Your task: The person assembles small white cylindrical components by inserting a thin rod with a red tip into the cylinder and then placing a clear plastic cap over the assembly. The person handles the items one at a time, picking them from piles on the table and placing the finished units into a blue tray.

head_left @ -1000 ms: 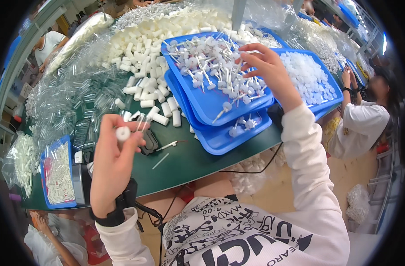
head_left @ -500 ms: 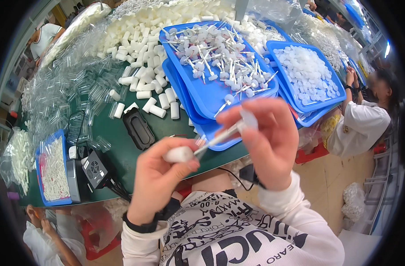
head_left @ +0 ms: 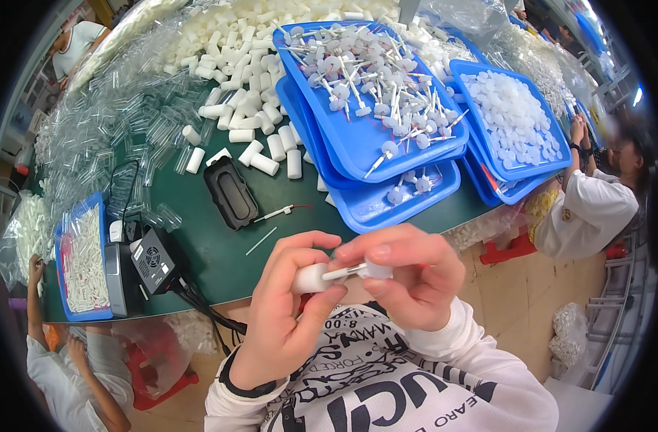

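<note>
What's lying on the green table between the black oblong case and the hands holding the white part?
In the head view, between the black case and the left hand and right hand lie a thin white-tipped stick with a red wire and a loose white stick on the green table.

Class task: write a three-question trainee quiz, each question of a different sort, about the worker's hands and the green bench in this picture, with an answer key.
1. True or false: the left hand pinches a small white cylinder.
2. The stemmed white piece in the right hand matches the pieces in which tray? A) top blue tray B) right-hand blue tray C) narrow tray at the left edge
3. Fill in: the loose white cylinders lie on the ____ table.

Key: 1 true; 2 A; 3 green
</note>
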Demonstrator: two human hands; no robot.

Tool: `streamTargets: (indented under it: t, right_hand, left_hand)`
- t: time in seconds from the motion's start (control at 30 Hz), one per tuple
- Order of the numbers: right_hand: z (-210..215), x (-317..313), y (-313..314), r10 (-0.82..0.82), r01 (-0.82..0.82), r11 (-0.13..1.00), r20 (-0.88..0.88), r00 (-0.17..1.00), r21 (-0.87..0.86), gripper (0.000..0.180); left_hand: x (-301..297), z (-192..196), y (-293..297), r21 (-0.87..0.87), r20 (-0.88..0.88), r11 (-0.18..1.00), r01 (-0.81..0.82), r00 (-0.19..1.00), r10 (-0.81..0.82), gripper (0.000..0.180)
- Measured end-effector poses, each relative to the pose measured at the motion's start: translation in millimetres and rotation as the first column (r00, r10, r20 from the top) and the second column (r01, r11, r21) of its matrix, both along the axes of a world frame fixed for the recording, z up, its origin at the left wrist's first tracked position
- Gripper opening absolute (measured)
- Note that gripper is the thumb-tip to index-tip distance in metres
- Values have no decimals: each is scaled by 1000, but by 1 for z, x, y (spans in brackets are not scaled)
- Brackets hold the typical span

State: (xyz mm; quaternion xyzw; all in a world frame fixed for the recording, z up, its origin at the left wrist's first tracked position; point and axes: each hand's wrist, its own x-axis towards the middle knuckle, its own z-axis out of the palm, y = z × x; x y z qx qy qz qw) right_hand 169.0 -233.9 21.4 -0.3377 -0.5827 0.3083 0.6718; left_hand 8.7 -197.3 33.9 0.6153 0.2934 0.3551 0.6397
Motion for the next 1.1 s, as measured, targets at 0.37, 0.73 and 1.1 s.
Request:
streamTargets:
  t: [0.37,0.73,1.1]
  right_hand:
    - [-24,2,9,-70,88,982,105,992,-170,28]
    - [-21,3,12,-34,9,939,-67,997,-343,22]
    - [-7,19,2,31,-36,973,-27,999,-226,23]
  left_hand:
    - [11,-8,3,489,-297,870,-66,925,237,32]
    - [13,-12,-2,-7,-24,987,-158,987,158,66]
    - [-23,-33,16,-582,307,794,176,952,15,28]
